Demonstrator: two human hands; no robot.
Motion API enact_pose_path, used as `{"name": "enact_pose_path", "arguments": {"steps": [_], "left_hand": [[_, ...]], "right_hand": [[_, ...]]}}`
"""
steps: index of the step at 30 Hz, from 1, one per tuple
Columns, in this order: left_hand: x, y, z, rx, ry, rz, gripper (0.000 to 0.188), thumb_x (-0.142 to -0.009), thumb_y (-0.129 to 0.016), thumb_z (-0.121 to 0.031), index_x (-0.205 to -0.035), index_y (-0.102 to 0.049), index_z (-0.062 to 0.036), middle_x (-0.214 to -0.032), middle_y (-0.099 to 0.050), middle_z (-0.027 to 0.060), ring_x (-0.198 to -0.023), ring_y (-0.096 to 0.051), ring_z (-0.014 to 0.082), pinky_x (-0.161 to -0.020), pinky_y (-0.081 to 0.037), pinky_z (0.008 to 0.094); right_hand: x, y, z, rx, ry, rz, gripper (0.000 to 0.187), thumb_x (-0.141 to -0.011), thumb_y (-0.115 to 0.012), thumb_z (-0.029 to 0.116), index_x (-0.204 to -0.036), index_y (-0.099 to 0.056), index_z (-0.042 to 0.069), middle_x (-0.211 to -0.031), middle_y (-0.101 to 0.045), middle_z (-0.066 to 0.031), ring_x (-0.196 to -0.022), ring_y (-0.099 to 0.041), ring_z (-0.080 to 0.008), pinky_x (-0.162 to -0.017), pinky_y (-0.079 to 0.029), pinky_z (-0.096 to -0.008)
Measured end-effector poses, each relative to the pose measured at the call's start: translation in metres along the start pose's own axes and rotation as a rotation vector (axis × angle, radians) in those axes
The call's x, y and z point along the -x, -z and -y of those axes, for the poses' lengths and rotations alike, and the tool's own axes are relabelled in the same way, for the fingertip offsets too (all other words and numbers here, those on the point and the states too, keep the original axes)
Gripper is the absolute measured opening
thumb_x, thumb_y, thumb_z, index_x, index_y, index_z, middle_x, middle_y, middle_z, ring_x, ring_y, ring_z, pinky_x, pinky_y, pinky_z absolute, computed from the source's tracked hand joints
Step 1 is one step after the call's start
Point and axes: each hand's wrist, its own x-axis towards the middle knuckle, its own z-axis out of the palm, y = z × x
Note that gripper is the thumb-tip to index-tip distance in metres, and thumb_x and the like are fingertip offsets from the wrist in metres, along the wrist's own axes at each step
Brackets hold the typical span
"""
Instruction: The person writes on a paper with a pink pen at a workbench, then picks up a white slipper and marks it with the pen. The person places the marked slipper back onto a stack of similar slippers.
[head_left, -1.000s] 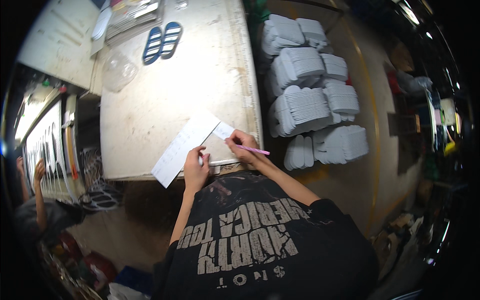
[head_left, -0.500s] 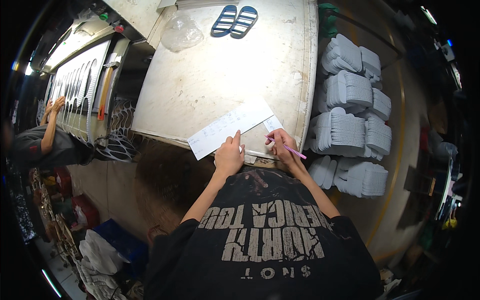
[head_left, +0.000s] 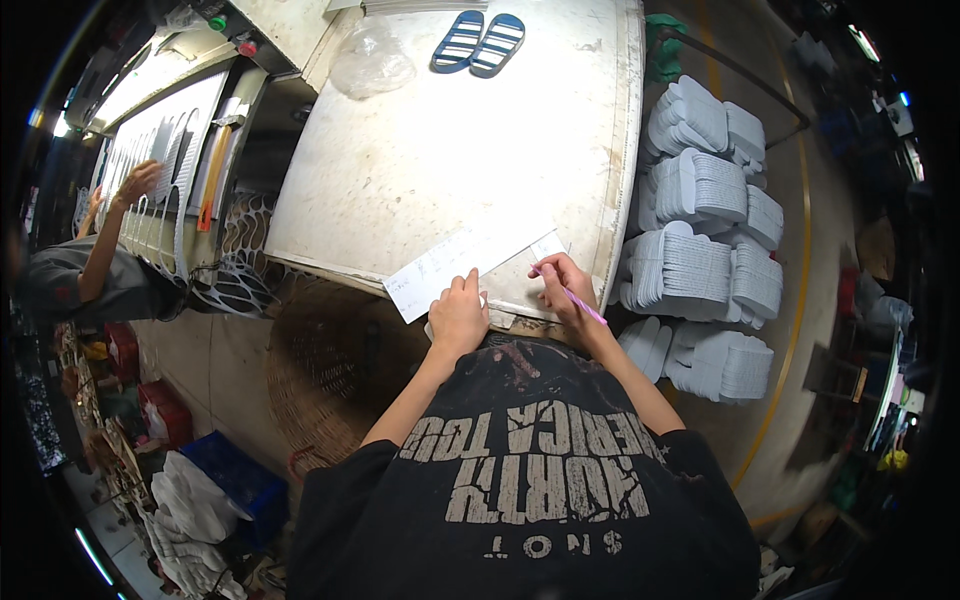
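A long white paper slip (head_left: 425, 277) with handwriting lies slanted near the front edge of the white worktable (head_left: 400, 180). My left hand (head_left: 460, 315) rests on its near edge, fingers stretched forward over the paper and holding nothing. In my right hand (head_left: 570, 298) is a pink pen (head_left: 585, 307), pinched between the fingers and tilted, its tip end toward the slips. A smaller white slip (head_left: 547, 246) sticks out beside the long one, just beyond my right hand. Glare washes out part of the writing.
Striped slide sandals (head_left: 478, 45) and a clear plastic bag (head_left: 372, 62) lie at the table's far end. Stacked grey insole-shaped pieces (head_left: 690, 265) stand to the right. A wicker basket (head_left: 310, 400) is below left. A co-worker's hand (head_left: 140, 182) is by cut-out sheeting at far left.
The whole view has shifted slightly. The co-worker's hand at far left has lifted and moved right. My hands keep nearly the same pose on the slip and pen.
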Motion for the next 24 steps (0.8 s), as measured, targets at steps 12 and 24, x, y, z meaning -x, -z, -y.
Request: {"name": "enact_pose_path", "arguments": {"steps": [12,24], "left_hand": [[-0.006,-0.014,0.004,0.054,-0.054,0.052,0.069,-0.092,-0.066,-0.02,-0.154,-0.038,-0.0186,-0.107,-0.062,0.018,-0.086,-0.069,0.0395,-0.075,-0.057,0.052],[-0.011,-0.011,0.005,0.018,-0.052,0.105,0.075,-0.088,-0.071,-0.022,-0.154,-0.036,-0.0156,-0.11,-0.063,0.0181,-0.088,-0.071,0.0378,-0.076,-0.058,0.0509]], "right_hand": [[-0.047,-0.025,0.003,0.202,0.117,0.027,0.041,-0.107,-0.054,0.031,-0.081,-0.058,0.0,-0.067,-0.064,-0.0125,-0.063,-0.063,-0.0191,-0.062,-0.05,-0.0345],[-0.08,-0.058,-0.02,0.249,0.255,-0.008,0.042,-0.111,-0.045,0.028,-0.083,-0.055,-0.001,-0.068,-0.06,-0.0192,-0.062,-0.06,-0.0312,-0.062,-0.049,-0.0407]]}}
